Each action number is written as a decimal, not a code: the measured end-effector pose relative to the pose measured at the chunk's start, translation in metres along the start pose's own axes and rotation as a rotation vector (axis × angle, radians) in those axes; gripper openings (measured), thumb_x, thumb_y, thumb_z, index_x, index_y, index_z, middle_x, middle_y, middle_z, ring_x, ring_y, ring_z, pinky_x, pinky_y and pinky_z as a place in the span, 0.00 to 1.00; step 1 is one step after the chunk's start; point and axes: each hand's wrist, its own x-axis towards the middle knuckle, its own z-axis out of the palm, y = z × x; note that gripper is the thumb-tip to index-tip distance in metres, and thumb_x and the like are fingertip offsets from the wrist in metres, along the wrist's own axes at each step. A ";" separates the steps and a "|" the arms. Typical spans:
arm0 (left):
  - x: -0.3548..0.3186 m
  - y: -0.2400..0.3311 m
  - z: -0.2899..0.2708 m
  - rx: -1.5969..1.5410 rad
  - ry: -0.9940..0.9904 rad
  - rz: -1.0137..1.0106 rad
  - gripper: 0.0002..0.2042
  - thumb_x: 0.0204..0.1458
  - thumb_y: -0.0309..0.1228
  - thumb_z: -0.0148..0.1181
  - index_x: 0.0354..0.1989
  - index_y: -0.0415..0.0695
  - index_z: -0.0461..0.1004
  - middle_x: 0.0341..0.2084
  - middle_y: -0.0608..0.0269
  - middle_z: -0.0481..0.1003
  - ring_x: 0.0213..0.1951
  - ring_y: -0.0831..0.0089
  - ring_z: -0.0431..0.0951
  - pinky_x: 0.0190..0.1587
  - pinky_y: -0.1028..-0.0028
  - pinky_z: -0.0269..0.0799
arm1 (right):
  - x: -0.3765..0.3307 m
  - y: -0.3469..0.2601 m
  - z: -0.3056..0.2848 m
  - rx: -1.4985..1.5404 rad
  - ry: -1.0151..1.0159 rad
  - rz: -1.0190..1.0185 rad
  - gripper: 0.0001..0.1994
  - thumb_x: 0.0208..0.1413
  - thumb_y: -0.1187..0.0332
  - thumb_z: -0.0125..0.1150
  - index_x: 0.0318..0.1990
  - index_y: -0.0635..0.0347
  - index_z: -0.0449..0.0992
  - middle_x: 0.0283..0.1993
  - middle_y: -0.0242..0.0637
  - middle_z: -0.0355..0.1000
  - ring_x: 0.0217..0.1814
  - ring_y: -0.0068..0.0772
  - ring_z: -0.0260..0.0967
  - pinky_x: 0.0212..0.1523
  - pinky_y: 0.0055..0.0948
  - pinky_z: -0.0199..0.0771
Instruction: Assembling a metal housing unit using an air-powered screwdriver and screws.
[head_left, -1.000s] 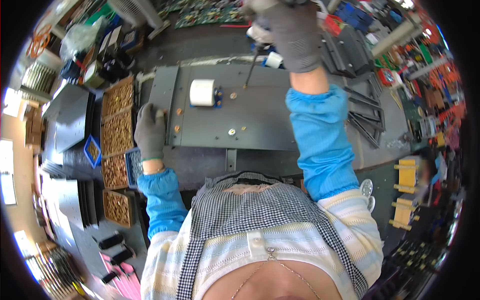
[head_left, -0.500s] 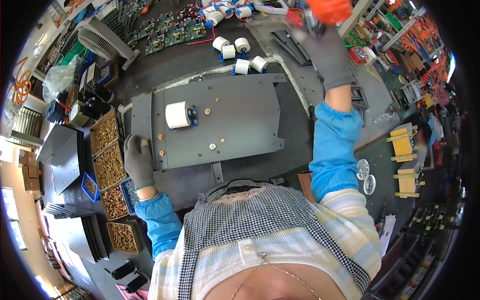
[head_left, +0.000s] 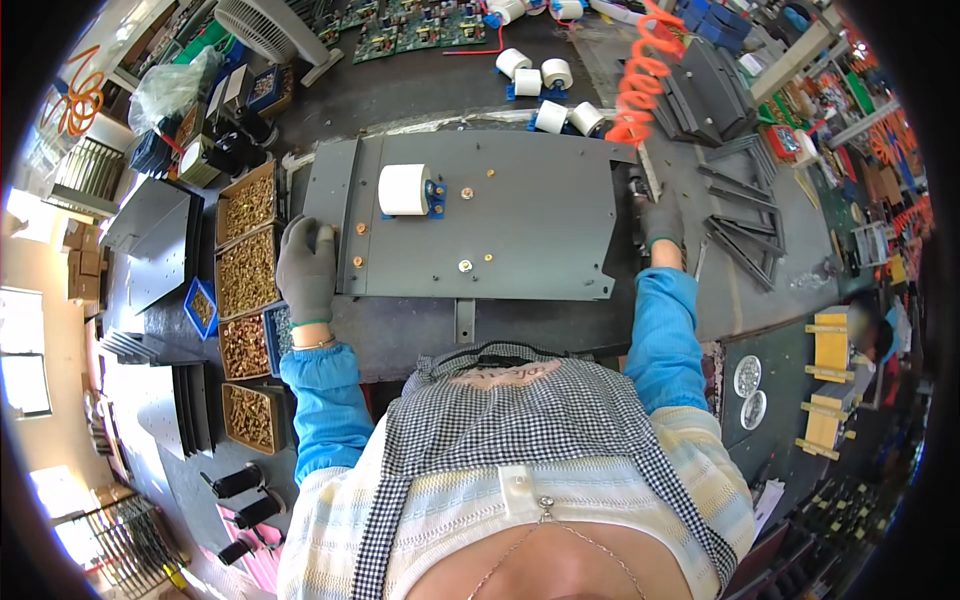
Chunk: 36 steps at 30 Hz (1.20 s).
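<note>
In front of me lies a dark grey metal panel [head_left: 540,220] with several brass-coloured and silver fasteners standing on it. A white cylindrical part [head_left: 404,190] with a blue bracket sits on the panel's left half. My left hand [head_left: 307,262], in a grey glove, rests at the panel's left end with its fingers stretched out, holding nothing. Just off the right end, my gloved right hand [head_left: 662,222] is closed around an air tool [head_left: 649,176]. The tool's orange coiled hose [head_left: 643,85] rises from its top; its lower end is hidden by the hand.
Boxes of brass fasteners [head_left: 248,270] line the left side, beside a blue tray [head_left: 201,308]. More white cylinders [head_left: 526,82] and green circuit boards [head_left: 418,25] lie at the back. Dark metal brackets [head_left: 745,215] are on the right. A fan [head_left: 262,28] stands back left.
My right hand has come down from the far right to beside the panel's right end, bringing the air tool and hose. My left hand stays at the left end. The whole view has shifted.
</note>
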 end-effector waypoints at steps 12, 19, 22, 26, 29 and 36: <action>0.011 -0.013 0.013 0.124 0.012 -0.099 0.23 0.58 0.48 0.55 0.56 0.47 0.73 0.49 0.51 0.78 0.51 0.51 0.78 0.53 0.60 0.72 | -0.146 0.005 -0.014 0.733 -0.421 -0.505 0.23 0.62 0.53 0.57 0.53 0.66 0.76 0.46 0.37 0.77 0.48 0.29 0.71 0.51 0.30 0.70; 0.007 -0.013 0.006 0.049 -0.029 -0.070 0.20 0.59 0.47 0.55 0.52 0.48 0.76 0.44 0.52 0.80 0.47 0.51 0.79 0.49 0.60 0.73 | -0.167 -0.032 -0.038 1.023 -0.781 -0.342 0.24 0.57 0.60 0.60 0.56 0.69 0.72 0.49 0.38 0.75 0.50 0.28 0.69 0.54 0.28 0.67; 0.006 -0.008 0.011 0.088 -0.018 -0.039 0.20 0.59 0.47 0.55 0.52 0.47 0.76 0.45 0.51 0.79 0.48 0.51 0.79 0.51 0.60 0.73 | -0.165 -0.027 -0.039 1.081 -0.800 -0.326 0.25 0.56 0.61 0.60 0.57 0.70 0.72 0.50 0.37 0.75 0.51 0.28 0.69 0.56 0.28 0.66; 0.003 -0.012 0.011 0.113 -0.015 -0.116 0.22 0.59 0.47 0.54 0.55 0.47 0.75 0.49 0.50 0.78 0.51 0.52 0.78 0.55 0.60 0.71 | -0.163 -0.022 -0.036 1.029 -0.789 -0.309 0.26 0.54 0.62 0.60 0.57 0.69 0.72 0.51 0.38 0.74 0.54 0.29 0.68 0.58 0.29 0.65; 0.000 -0.008 0.007 0.102 -0.025 -0.149 0.22 0.59 0.48 0.54 0.56 0.47 0.75 0.50 0.50 0.78 0.52 0.52 0.77 0.56 0.61 0.70 | -0.165 -0.022 -0.037 0.999 -0.825 -0.292 0.26 0.53 0.60 0.61 0.57 0.69 0.72 0.51 0.38 0.74 0.54 0.30 0.68 0.58 0.30 0.65; -0.003 -0.006 0.004 0.095 -0.010 -0.142 0.22 0.59 0.47 0.54 0.55 0.47 0.75 0.50 0.52 0.78 0.51 0.53 0.78 0.55 0.61 0.71 | -0.161 -0.018 -0.032 0.988 -0.847 -0.298 0.27 0.53 0.59 0.61 0.56 0.69 0.72 0.49 0.38 0.74 0.51 0.30 0.68 0.55 0.29 0.66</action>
